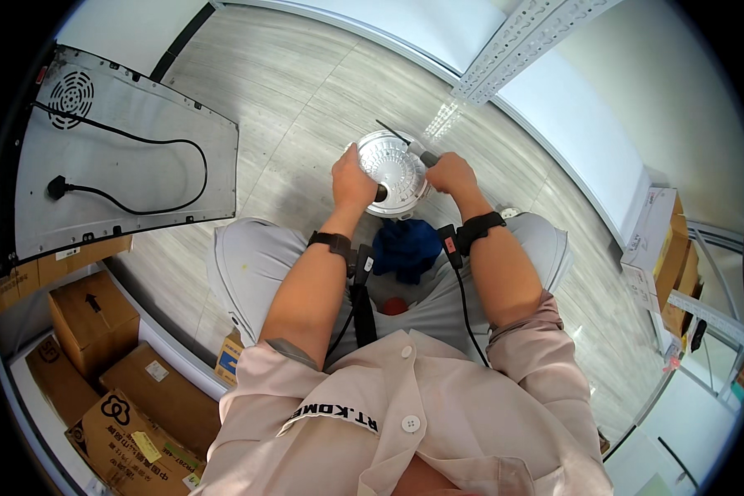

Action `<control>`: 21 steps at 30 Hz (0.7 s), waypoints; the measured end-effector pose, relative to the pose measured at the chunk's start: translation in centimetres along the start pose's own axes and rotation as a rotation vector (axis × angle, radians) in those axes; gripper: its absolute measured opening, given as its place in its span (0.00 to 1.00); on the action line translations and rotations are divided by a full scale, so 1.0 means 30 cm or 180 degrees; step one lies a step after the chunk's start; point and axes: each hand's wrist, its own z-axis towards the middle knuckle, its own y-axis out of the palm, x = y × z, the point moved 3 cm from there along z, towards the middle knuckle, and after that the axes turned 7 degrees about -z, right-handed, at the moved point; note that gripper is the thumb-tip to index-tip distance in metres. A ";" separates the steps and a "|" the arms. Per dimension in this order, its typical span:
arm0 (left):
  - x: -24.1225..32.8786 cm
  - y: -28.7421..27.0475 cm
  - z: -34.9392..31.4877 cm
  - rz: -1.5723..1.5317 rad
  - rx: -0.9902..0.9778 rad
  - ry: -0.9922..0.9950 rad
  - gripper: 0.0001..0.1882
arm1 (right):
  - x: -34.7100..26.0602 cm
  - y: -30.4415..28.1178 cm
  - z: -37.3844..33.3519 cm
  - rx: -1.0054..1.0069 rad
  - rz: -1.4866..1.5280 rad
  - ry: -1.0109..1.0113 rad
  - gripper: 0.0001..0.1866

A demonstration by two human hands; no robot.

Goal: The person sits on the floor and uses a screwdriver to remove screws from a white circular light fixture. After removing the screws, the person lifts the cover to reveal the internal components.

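Observation:
A round silver appliance (394,168), with a ribbed metal underside facing up, rests between my knees. My left hand (354,180) grips its left rim, fingers curled over the edge. My right hand (448,172) is closed on a screwdriver (413,146), whose thin dark shaft slants up-left over the appliance's top edge. Both wrists wear black bands with cables running down toward my chest. A blue cloth (407,248) lies in my lap just below the appliance, with a small red object (394,306) under it.
A large grey metal panel (124,157) with a round vent and a black power cord (140,178) lies on the floor at left. Cardboard boxes (99,331) crowd the lower left. A perforated white shelf rail (521,41) and white boards run along the upper right; more boxes (665,248) stand at right.

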 end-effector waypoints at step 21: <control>0.058 -0.013 -0.105 0.1018 -0.0326 -0.0570 0.39 | 0.013 0.041 0.049 0.0877 0.0403 -0.0256 0.19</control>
